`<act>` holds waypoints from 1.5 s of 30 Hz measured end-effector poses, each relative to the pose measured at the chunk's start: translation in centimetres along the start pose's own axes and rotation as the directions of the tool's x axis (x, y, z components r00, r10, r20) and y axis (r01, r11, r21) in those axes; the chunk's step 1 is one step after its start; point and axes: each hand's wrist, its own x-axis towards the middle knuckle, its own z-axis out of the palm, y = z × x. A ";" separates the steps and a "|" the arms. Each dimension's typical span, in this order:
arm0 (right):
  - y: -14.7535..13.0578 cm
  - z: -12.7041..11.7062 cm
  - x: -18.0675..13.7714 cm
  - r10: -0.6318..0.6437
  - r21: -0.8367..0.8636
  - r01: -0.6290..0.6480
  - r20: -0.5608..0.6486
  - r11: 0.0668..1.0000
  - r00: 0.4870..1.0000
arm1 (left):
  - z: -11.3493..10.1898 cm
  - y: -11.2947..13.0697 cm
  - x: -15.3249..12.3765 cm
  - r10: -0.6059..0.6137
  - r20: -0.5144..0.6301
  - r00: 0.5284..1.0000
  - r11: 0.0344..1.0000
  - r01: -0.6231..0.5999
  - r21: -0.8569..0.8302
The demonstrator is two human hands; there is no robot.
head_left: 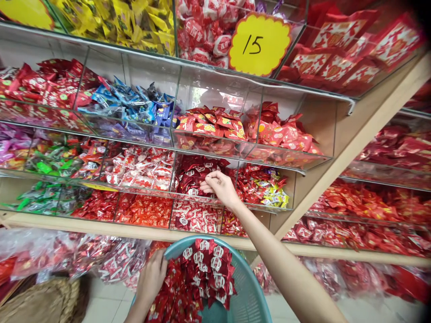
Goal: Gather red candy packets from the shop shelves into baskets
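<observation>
The right hand (220, 186), its fingers bunched, is at the dark red packets (188, 174) near the right edge of the shelf (134, 229). In front of the shelf's lower edge, the left hand (153, 276) grips a teal basket (251, 282) holding red packets (178, 291). A yellow tag (260, 45) near the upper right corner reads 15.

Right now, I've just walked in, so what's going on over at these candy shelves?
A person's left hand holds the rim of a round teal plastic basket containing small red wrapped packets, many with white printed labels. The right hand is at a clear-walled shelf compartment of dark red wrapped packets. Its fingers are drawn together, but whether they hold anything can't be made out.
</observation>
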 end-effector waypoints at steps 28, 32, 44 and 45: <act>9.4 -2.0 -16.6 0.493 0.319 -0.397 -0.324 0.860 0.807 | -0.3 0.4 0.1 0.019 -0.033 0.999 1.000 -0.019 -0.010; 11.3 -2.0 -18.4 0.775 0.558 -0.580 -0.202 0.594 0.599 | -0.2 0.4 0.1 0.009 -0.010 1.000 1.000 -0.009 -0.009; 10.7 -2.7 -15.7 0.502 -0.854 -0.129 0.168 0.503 0.848 | -0.1 0.3 0.1 0.011 0.013 1.000 1.000 -0.012 0.017; 10.8 -2.5 -15.2 0.507 -0.883 -0.060 0.210 0.465 0.836 | -0.2 0.3 0.1 0.009 0.013 1.000 1.000 -0.009 0.009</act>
